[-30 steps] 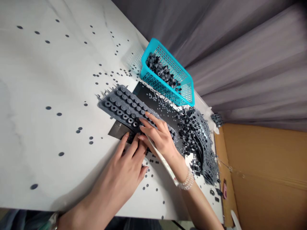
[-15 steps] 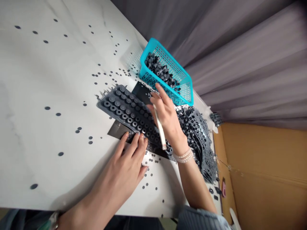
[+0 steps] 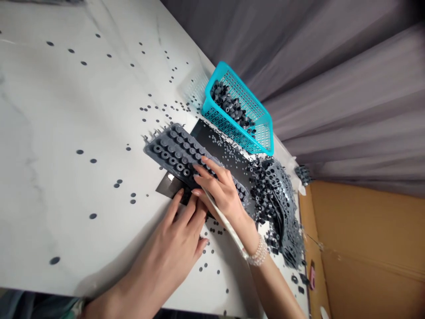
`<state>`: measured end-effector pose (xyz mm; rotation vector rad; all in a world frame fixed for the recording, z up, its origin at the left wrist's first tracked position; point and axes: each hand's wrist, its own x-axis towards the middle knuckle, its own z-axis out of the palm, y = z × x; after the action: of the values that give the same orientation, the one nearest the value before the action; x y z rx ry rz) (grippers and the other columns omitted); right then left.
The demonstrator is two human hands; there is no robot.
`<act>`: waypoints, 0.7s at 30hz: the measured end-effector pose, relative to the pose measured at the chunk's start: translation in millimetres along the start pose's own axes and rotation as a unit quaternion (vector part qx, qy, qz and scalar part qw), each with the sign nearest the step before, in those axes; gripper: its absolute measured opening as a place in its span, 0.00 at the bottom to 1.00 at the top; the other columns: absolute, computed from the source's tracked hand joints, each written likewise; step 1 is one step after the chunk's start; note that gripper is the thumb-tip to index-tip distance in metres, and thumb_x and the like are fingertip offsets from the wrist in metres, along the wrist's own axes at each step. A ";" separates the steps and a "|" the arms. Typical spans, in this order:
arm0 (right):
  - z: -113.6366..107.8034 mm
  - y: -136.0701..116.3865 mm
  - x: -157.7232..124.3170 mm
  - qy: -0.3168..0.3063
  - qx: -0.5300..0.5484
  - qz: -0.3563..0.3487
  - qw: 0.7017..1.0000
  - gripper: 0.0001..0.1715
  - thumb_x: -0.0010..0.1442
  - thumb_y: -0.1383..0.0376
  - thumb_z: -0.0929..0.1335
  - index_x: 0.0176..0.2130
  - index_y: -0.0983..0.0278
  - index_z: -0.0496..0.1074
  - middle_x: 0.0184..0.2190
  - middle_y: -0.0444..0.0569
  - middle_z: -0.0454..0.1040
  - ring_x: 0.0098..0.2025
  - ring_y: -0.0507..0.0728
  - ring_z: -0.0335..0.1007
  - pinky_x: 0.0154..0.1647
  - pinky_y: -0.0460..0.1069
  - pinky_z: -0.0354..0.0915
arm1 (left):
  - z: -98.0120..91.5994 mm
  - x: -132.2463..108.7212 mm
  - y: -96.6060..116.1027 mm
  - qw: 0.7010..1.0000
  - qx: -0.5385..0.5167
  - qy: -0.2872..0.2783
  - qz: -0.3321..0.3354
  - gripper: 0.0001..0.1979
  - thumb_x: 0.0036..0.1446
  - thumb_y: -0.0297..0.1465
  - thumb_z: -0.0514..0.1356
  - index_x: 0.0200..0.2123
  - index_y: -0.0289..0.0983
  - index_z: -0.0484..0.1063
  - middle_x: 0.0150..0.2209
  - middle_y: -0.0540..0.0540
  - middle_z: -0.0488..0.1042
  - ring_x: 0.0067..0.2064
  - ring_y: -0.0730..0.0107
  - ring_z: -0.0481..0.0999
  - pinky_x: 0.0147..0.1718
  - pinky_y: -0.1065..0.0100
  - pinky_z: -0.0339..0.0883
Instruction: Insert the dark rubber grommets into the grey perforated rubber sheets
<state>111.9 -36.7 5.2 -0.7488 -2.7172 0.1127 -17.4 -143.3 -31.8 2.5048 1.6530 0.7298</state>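
A dark grey rubber sheet (image 3: 172, 150) with rows of round raised pieces lies at an angle over a black mat (image 3: 229, 153). My left hand (image 3: 179, 235) rests at the sheet's lower edge, fingers spread, with the fingertips on the mat and the sheet's edge. My right hand (image 3: 226, 197) is over the middle of the sheet, its fingertips on the raised pieces. A thin white stick (image 3: 229, 226) is held in it, running under the palm toward the pearl bracelet at the wrist.
Behind the sheet stands a turquoise basket (image 3: 237, 126) of small dark rubber parts. A heap of punched grey sheets (image 3: 285, 199) and loose parts lies at the right, near a cardboard box (image 3: 368, 235). Small dark discs dot the white table (image 3: 59, 110).
My right hand has come down and left onto the sheet, and the white stick now points back toward the wrist. My left hand keeps its place at the sheet's edge. The view has shifted slightly.
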 end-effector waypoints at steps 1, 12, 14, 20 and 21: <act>0.3 0.4 0.8 -0.007 -0.003 0.002 1.000 0.10 0.71 0.64 0.62 0.47 0.63 0.71 0.54 0.60 0.77 0.67 0.63 0.62 0.54 0.59 0.69 | 0.0 -0.1 0.0 1.000 -0.001 0.001 -0.001 0.24 0.62 0.37 0.57 0.55 0.27 0.75 0.52 0.35 0.78 0.58 0.48 0.69 0.64 0.47 0.53; 5.5 8.6 18.2 -0.035 -0.074 -0.046 0.996 0.08 0.71 0.68 0.61 0.45 0.63 0.69 0.56 0.62 0.75 0.69 0.60 0.59 0.60 0.58 0.66 | -0.2 0.9 -0.4 1.000 -0.001 -0.002 -0.001 0.25 0.62 0.37 0.56 0.55 0.25 0.75 0.53 0.34 0.77 0.59 0.48 0.68 0.64 0.47 0.53; 8.5 15.4 24.6 -0.044 -0.073 -0.045 0.995 0.09 0.71 0.67 0.61 0.45 0.62 0.70 0.58 0.61 0.74 0.69 0.60 0.59 0.61 0.58 0.65 | -0.4 0.9 -0.7 1.000 -0.004 -0.005 -0.001 0.23 0.64 0.36 0.54 0.54 0.27 0.76 0.53 0.35 0.78 0.58 0.50 0.70 0.64 0.48 0.54; 4.2 44.2 52.7 0.013 -0.081 0.018 0.996 0.13 0.73 0.64 0.59 0.50 0.61 0.70 0.60 0.59 0.72 0.71 0.63 0.55 0.63 0.63 0.64 | -0.2 -0.2 -2.6 1.000 0.003 -0.011 0.004 0.26 0.66 0.39 0.53 0.58 0.27 0.73 0.59 0.36 0.74 0.62 0.51 0.67 0.64 0.48 0.53; 2.3 47.5 56.0 0.029 -0.084 0.031 0.996 0.13 0.73 0.63 0.59 0.50 0.61 0.70 0.60 0.57 0.72 0.71 0.64 0.54 0.62 0.64 0.64 | 0.5 -0.2 -2.7 1.000 0.003 -0.011 0.003 0.27 0.66 0.40 0.53 0.59 0.27 0.72 0.60 0.36 0.73 0.62 0.51 0.67 0.65 0.47 0.53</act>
<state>88.8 32.7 11.4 -0.8692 -2.6730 -0.1248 -19.6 -142.2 -33.2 2.5140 1.6432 0.6950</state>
